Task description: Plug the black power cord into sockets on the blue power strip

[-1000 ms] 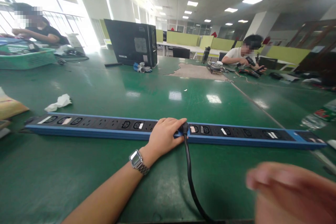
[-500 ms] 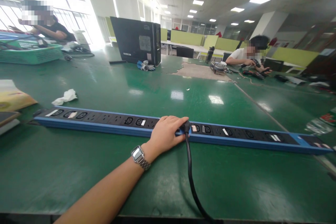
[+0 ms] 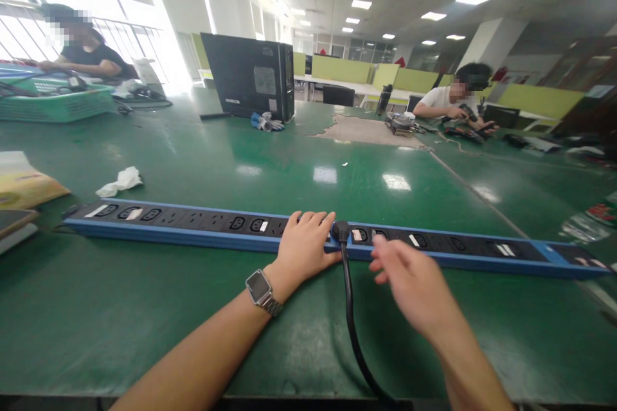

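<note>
A long blue power strip (image 3: pixel 178 237) with black sockets and small white labels lies across the table. My left hand (image 3: pixel 303 247) grips it near the middle, fingers over the sockets and thumb along the near side. Just right of that thumb, a black plug (image 3: pixel 340 231) sits in the strip. Its thick black cable (image 3: pixel 351 321) runs down past the near table edge. My right hand (image 3: pixel 409 276) hovers to the right of the plug, in front of the strip. Its fingers are loosely bent and apart from the thumb, with nothing visible in them.
On the green table (image 3: pixel 216 160) stand a black computer case (image 3: pixel 241 77), gloves (image 3: pixel 267 122) and a green basket (image 3: pixel 62 103). A crumpled tissue (image 3: pixel 120 181) lies behind the strip, a plastic bottle (image 3: pixel 590 221) at right. Two people (image 3: pixel 91 54) work across the table.
My right hand has come into view from the lower right, near the plug. My left fingers have moved off the plug and now rest on the strip beside it.
</note>
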Tool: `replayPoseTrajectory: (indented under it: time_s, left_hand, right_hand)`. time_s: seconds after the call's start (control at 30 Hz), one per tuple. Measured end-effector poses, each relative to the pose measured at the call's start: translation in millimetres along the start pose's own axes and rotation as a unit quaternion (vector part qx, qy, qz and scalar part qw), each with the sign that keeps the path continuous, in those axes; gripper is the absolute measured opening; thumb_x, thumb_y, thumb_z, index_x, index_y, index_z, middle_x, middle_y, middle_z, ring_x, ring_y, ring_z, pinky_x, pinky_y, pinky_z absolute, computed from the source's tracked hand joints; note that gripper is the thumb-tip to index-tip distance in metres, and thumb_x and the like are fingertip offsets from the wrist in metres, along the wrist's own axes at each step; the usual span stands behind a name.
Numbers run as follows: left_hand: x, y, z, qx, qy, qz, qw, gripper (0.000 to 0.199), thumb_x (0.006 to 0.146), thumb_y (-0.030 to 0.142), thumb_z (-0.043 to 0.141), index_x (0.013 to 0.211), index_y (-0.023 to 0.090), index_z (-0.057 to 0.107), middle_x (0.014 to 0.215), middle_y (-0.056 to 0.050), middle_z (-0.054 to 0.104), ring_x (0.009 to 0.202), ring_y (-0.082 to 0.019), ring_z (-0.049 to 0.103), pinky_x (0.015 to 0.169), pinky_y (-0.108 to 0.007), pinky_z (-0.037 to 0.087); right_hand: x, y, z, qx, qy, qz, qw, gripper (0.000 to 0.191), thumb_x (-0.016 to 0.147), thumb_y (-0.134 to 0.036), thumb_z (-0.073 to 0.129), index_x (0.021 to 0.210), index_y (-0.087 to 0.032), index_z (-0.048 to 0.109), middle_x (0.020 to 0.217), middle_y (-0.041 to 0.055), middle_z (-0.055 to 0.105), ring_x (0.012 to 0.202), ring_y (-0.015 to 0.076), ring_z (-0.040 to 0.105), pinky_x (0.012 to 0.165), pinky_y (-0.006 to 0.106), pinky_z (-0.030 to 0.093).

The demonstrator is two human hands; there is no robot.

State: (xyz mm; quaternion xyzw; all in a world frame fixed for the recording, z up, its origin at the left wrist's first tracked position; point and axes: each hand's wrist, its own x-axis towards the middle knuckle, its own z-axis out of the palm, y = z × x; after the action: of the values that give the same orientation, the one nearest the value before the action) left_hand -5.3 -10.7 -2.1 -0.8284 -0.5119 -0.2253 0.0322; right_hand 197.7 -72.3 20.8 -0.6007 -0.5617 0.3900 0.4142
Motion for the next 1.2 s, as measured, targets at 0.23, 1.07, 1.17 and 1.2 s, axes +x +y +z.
replayPoseTrajectory:
  time_s: [0.23, 1.07, 1.17, 1.2]
  left_hand:
    - [-1, -1, 2.7, 0.02, -0.007, 0.001, 1.0, 0.045, 0.08, 0.026, 0.062, 0.124, 0.019, 0.06, 0.125, -0.01, 0.065, 0.114, -0.03, 0.058, 0.099, -0.048, 0.039]
    - [-2, -1, 2.4, 0.025, -0.01, 0.005, 1.0, 0.068, 0.077, 0.061, 0.067, 0.128, 0.019, 0.055, 0.123, -0.009, 0.065, 0.114, -0.03, 0.056, 0.102, -0.047, 0.035]
    - [-1, -2, 3.5, 0.026, -0.009, 0.006, 1.0, 0.067, 0.077, 0.061, 0.067, 0.128, 0.019, 0.055, 0.123, -0.01, 0.065, 0.113, -0.03, 0.056, 0.102, -0.047, 0.035]
    - [-1, -3, 3.9, 0.027, -0.008, 0.006, 1.0, 0.067, 0.077, 0.061, 0.066, 0.128, 0.019, 0.055, 0.123, -0.01, 0.065, 0.113, -0.03, 0.055, 0.101, -0.047, 0.035]
  right_hand:
    - [27, -20, 72, 0.209, -0.104, 0.185, 0.955, 0.032, 0.085, -0.043, 0.055, 0.074, -0.014, 0.062, 0.051, 0.0003, 0.061, 0.034, 0.0087, 0.051, 0.033, 0.017, 0.032]
    - [31, 18, -49, 0.226, 0.048, 0.237, 0.944, 0.045, 0.09, -0.039, 0.053, 0.052, -0.017, 0.047, 0.033, -0.0062, 0.035, 0.026, 0.0049, 0.031, 0.03, 0.016, 0.022]
    - [32, 20, -41, 0.204, 0.057, 0.22, 0.952, 0.043, 0.089, -0.038, 0.055, 0.052, -0.017, 0.047, 0.033, -0.0061, 0.036, 0.026, 0.0054, 0.032, 0.03, 0.016, 0.023]
    - [33, 19, -36, 0.195, 0.057, 0.218, 0.955, 0.042, 0.089, -0.038, 0.055, 0.052, -0.018, 0.046, 0.033, -0.0062, 0.036, 0.026, 0.0058, 0.032, 0.03, 0.017, 0.023]
